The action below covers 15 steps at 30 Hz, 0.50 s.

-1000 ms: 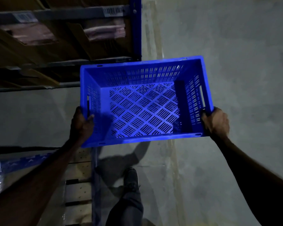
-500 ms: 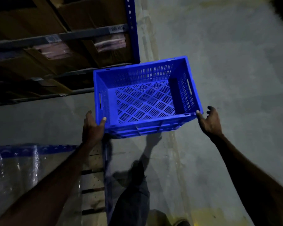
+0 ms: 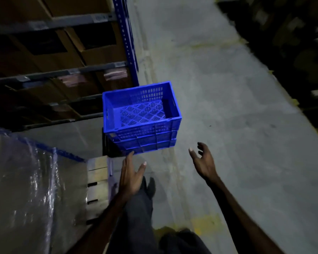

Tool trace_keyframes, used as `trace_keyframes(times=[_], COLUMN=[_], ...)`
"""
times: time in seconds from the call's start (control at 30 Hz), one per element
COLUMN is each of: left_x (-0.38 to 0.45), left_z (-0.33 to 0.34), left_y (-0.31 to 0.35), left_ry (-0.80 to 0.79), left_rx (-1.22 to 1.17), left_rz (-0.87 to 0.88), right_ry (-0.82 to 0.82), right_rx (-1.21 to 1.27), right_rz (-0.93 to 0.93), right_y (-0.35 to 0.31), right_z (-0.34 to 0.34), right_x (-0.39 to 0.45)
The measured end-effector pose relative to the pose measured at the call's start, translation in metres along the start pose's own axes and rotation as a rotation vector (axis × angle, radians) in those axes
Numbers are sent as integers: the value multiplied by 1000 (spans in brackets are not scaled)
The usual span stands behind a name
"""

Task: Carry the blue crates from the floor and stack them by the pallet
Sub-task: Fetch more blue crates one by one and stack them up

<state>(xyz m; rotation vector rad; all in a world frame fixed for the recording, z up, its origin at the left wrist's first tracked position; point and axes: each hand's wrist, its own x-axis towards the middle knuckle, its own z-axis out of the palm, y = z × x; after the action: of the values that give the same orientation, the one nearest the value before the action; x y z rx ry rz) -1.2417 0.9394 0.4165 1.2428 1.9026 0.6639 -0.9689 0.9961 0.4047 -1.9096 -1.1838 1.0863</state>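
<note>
A stack of blue perforated crates [image 3: 141, 116] stands on the grey floor, nested one inside another, just past the corner of the wooden pallet [image 3: 97, 173]. The top crate is empty. My left hand [image 3: 130, 173] hovers open just in front of the stack's lower left corner, fingers spread and holding nothing. My right hand [image 3: 203, 160] is open too, apart from the stack, to its lower right.
A shrink-wrapped load [image 3: 26, 189] sits on the pallet at the lower left. A blue-framed rack [image 3: 125, 39] with cardboard boxes fills the upper left. Grey concrete aisle floor [image 3: 228, 107] runs to the right. Dark goods line the far right edge. My legs are below.
The crate I was carrying has been set down on the stack and both hands have let go and drawn back toward me. The view has pulled back and up.
</note>
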Motion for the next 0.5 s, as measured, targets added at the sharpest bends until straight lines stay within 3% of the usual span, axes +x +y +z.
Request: trace_keyframes(times=[0.27,0.5], left_x=[-117,-147], left_z=[-1,0], left_y=[19,63], left_ry=[-88,-141], left_rx=[26,101], left_rz=[124,240], right_ry=[5,74], right_rx=[-6,2], right_rz=[-79,-112], right_y=[19,21], right_z=[-91,-143], right_x=[-121,-169])
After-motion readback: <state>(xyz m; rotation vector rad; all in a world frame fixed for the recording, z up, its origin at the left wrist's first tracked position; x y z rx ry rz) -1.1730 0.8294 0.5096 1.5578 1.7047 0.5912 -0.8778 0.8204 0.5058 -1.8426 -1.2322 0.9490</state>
